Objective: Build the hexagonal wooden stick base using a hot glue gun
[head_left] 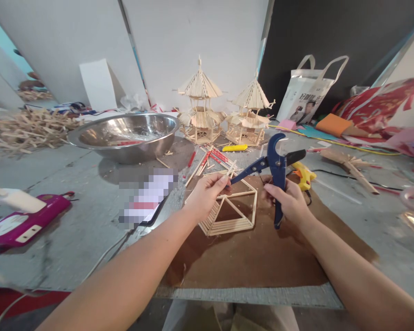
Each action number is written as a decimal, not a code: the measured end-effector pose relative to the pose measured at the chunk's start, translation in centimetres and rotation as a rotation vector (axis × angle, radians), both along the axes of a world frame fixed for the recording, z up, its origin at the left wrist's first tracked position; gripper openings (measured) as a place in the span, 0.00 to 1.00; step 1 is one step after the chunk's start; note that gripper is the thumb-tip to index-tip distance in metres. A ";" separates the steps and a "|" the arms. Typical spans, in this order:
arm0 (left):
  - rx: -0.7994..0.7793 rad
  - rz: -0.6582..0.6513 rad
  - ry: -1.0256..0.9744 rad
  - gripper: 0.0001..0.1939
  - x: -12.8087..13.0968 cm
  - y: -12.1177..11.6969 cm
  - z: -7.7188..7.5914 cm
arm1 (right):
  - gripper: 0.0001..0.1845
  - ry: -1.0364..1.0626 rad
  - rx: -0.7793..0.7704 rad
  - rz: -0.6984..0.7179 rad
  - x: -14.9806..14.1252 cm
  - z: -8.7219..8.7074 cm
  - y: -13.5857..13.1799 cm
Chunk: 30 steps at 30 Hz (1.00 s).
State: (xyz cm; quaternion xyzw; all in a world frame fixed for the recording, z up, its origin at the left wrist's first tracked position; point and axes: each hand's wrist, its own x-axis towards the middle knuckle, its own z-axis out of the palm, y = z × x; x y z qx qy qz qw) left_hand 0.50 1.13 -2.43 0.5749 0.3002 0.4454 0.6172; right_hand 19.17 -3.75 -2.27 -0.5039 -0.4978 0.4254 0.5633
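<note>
My right hand point(291, 200) is closed around one handle of a blue pipe cutter point(278, 172), whose curved jaw points up and whose handles are spread wide. My left hand point(207, 195) is closed in a pinch, with a thin wooden stick point(232, 168) jutting up from the fingertips. The cutter's other handle reaches those fingertips; whether they also grip it I cannot tell. Below both hands, a flat frame of glued sticks point(232, 225), partly filled with strips, lies on a brown board point(255, 266). My left hand covers part of the frame's far left side.
Two stick pagoda models point(200, 117) stand at the back. Left are a steel basin point(124, 149), a phone point(150, 195), a magenta device point(31, 220) and a heap of sticks point(27, 128). A yellow glue gun point(304, 175) and a yellow knife point(234, 148) lie beyond my hands.
</note>
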 end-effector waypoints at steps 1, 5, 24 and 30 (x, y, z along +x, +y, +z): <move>-0.001 0.000 -0.008 0.10 0.1 -0.1 0.0 | 0.11 0.002 0.013 0.013 -0.2 0.0 0.0; -0.005 -0.028 -0.033 0.10 0.5 -0.8 0.2 | 0.20 0.127 0.051 0.211 -0.8 0.0 -0.4; 0.486 0.164 0.472 0.14 -0.3 -0.9 1.2 | 0.09 -0.957 0.180 -0.258 0.5 0.4 -0.3; 0.492 0.157 0.489 0.14 -0.3 -1.2 1.6 | 0.12 -1.210 0.093 -0.271 -0.1 0.0 0.2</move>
